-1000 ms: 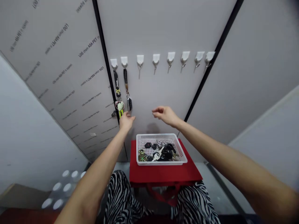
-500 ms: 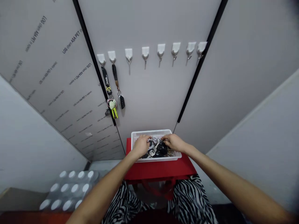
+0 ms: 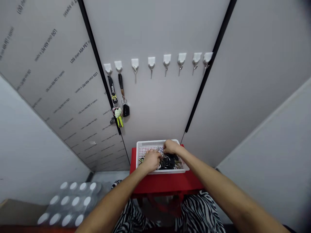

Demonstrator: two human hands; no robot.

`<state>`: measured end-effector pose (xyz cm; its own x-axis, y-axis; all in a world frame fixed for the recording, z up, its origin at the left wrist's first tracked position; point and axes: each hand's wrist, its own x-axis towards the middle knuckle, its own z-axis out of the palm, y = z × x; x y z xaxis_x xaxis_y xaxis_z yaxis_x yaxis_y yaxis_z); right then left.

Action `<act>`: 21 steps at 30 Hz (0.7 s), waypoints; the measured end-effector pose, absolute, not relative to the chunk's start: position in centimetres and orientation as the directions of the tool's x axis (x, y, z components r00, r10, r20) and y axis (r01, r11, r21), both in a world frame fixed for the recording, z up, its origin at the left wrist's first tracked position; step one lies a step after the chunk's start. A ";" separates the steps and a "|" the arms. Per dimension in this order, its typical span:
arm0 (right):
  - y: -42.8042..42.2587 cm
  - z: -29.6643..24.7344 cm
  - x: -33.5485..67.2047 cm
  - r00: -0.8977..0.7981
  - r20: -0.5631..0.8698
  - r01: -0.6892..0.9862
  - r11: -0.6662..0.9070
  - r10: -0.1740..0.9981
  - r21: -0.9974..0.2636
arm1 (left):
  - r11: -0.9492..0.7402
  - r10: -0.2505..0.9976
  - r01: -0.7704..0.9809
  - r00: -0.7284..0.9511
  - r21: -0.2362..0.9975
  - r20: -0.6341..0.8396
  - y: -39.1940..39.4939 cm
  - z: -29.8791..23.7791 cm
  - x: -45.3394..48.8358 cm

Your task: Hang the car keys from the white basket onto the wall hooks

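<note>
Where the basket sits: white perforated plastic basket [image 3: 155, 143] on a red tabletop [image 3: 165, 183].
Inside the basket: a heap of keys and black key fobs [image 3: 168, 162].
Left hand [image 3: 151, 160]: curled down over the heap; any pinch hidden.
Right hand [image 3: 170, 147]: fingers bent, touching the heap's far side; any pinch hidden.
Beyond the basket: eight white wall hooks [image 3: 151, 62], two carrying key lanyards [image 3: 113, 92].

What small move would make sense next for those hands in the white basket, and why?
Probably lifting one bunch of keys out with the right hand, which, like the left hand, is down in the white plastic basket. The third hook and those beyond it hang bare, while key sets hang on the two to its left.
</note>
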<state>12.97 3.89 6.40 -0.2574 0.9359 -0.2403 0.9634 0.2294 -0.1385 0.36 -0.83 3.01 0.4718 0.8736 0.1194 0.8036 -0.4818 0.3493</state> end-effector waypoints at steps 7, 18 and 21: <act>3.9 6.3 11.4 -0.193 -0.225 0.980 0.177 0.955 -0.090 | -0.474 0.876 0.816 0.475 0.330 0.086 -1.2 3.4 -0.3; 3.2 5.0 13.1 -0.211 -0.070 0.921 0.174 0.975 -0.349 | -0.455 0.884 0.842 0.467 0.291 0.030 -1.5 3.9 -1.1; 2.9 4.8 13.4 -0.225 -0.136 0.920 0.164 0.965 -0.356 | -0.456 0.883 0.842 0.468 0.287 0.032 -1.5 3.8 -1.0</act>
